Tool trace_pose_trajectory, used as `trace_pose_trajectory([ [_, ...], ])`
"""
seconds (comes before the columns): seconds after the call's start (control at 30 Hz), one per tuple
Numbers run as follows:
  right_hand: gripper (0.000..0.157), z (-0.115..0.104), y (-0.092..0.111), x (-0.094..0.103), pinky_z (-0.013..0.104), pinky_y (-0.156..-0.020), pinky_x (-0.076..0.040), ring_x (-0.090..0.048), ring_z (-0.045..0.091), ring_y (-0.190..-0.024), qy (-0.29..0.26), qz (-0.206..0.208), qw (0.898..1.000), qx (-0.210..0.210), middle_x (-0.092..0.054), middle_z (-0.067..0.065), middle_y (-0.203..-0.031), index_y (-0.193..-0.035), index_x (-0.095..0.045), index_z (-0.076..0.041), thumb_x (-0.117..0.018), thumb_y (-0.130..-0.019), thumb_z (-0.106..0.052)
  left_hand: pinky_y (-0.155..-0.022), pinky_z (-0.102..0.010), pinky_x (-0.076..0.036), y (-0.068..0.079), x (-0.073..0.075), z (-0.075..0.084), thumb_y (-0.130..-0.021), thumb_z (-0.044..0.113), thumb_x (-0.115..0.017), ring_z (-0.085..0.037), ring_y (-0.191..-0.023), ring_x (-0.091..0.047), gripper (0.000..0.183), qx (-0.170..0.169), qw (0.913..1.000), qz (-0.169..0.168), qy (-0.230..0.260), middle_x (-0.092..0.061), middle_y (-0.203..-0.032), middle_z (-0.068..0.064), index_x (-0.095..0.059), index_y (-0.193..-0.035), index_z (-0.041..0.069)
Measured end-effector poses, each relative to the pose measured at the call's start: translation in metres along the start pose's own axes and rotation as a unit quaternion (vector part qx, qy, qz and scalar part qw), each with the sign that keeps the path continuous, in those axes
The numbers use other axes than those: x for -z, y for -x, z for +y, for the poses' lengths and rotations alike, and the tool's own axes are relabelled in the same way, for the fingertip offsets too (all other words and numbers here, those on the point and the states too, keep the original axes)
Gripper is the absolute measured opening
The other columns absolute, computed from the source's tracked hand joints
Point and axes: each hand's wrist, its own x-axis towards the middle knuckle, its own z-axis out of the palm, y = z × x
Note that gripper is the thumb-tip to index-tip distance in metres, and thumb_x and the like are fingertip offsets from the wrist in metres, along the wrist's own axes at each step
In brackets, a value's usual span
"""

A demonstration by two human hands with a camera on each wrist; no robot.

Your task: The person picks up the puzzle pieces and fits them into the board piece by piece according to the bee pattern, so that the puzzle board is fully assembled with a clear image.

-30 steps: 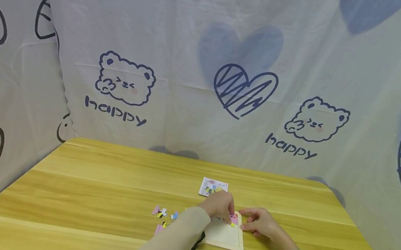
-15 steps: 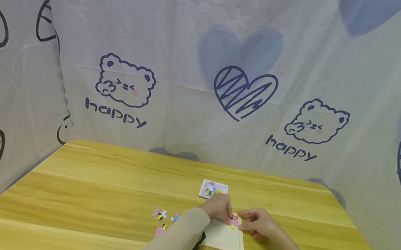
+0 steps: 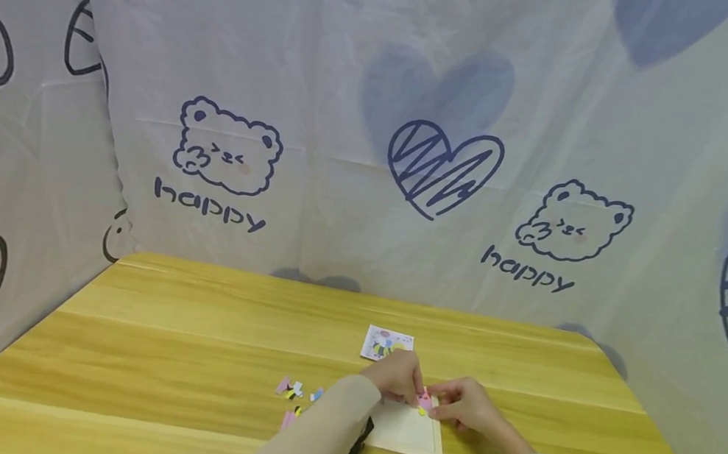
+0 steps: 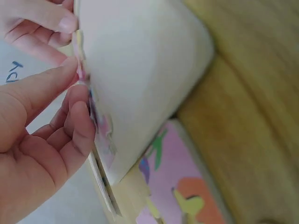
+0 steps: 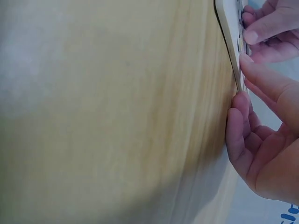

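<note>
A pale, shallow puzzle tray [image 3: 405, 435] lies under both hands. At its far right corner sits a pink puzzle piece [image 3: 424, 401] with red and yellow marks. My left hand [image 3: 397, 373] reaches over the tray and pinches at this piece, thumb and curled fingers meeting there in the left wrist view. My right hand [image 3: 468, 407] grips the tray's right corner; its thumb [image 5: 254, 67] lies on top by the piece and its other fingers curl at the side. More coloured pieces [image 4: 105, 130] lie along the tray's far edge, partly hidden by my left hand.
Behind the tray is a picture card [image 3: 385, 342] with a bee. Several loose puzzle pieces [image 3: 291, 388] are scattered left of my forearm. Pink printed puzzle parts [image 4: 173, 172] lie close beside the tray in the left wrist view. A printed curtain [image 3: 340, 202] hangs behind the table [image 3: 190, 357].
My right hand has shifted slightly left, its thumb now over the pink piece. That piece has turned a little at the corner. My left hand has barely moved.
</note>
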Motion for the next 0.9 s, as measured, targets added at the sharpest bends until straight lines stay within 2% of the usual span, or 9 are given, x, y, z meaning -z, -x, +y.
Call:
trace_pose_trajectory([
  [0.1,0.037,0.0,0.0,-0.001,0.018,-0.037,-0.031,-0.039,0.007,-0.043,0.0,-0.001,1.0,-0.007,-0.048,-0.002,-0.056,-0.104,-0.06,0.01,-0.072,-0.073,-0.004,-0.036,-0.018,-0.035,0.0,0.004,-0.001,-0.07,-0.004,-0.071,-0.009,-0.04,-0.044,0.006,-0.011,0.9999,0.002,0.0,-0.056,-0.052,-0.003,-0.069,-0.074,0.0],
  [0.27,0.037,0.002,0.0,-0.002,0.019,-0.037,-0.032,-0.04,0.007,-0.043,0.002,-0.001,1.0,-0.011,-0.048,-0.002,-0.058,-0.104,-0.06,0.01,-0.072,-0.072,-0.003,-0.044,-0.016,-0.039,-0.001,0.016,-0.004,-0.075,0.006,-0.069,-0.006,-0.044,-0.047,0.005,-0.053,0.9982,0.021,-0.015,-0.06,-0.061,0.0,-0.069,-0.075,0.001],
  [0.4,0.037,0.003,-0.001,-0.001,0.019,-0.037,-0.033,-0.04,0.007,-0.043,0.001,-0.005,1.0,-0.013,-0.049,-0.002,-0.057,-0.105,-0.06,0.009,-0.072,-0.072,-0.004,-0.045,-0.018,-0.042,0.001,0.026,-0.01,-0.078,0.007,-0.067,-0.013,-0.046,-0.053,0.007,-0.054,0.998,0.02,0.028,-0.064,-0.067,-0.006,-0.069,-0.075,0.001],
  [0.6,0.033,0.005,-0.003,-0.003,0.02,-0.036,-0.035,-0.041,0.007,-0.042,0.011,0.002,1.0,-0.015,-0.049,-0.003,-0.056,-0.103,-0.063,0.007,-0.071,-0.073,-0.004,-0.048,-0.021,-0.043,0.015,0.044,-0.017,-0.082,0.009,-0.064,-0.027,-0.058,-0.06,0.009,-0.051,0.9969,0.023,0.056,-0.064,-0.073,-0.006,-0.069,-0.08,0.001],
  [0.7,0.031,0.005,-0.003,-0.003,0.02,-0.036,-0.035,-0.041,0.007,-0.042,0.016,0.008,1.0,-0.021,-0.049,-0.002,-0.056,-0.102,-0.063,0.006,-0.071,-0.073,-0.003,-0.048,-0.021,-0.042,0.024,0.053,-0.019,-0.084,0.01,-0.062,-0.027,-0.058,-0.059,0.011,-0.053,0.9966,0.027,0.056,-0.063,-0.073,-0.004,-0.068,-0.083,0.001],
  [0.9,0.03,0.0,-0.005,-0.004,0.019,-0.036,-0.035,-0.041,0.008,-0.042,0.03,0.014,0.999,-0.039,-0.048,-0.001,-0.057,-0.103,-0.064,0.004,-0.069,-0.074,-0.002,-0.048,-0.021,-0.038,0.039,0.068,-0.027,-0.085,0.009,-0.06,-0.026,-0.055,-0.056,0.013,-0.068,0.9956,0.039,0.052,-0.063,-0.076,-0.012,-0.067,-0.085,-0.002],
])
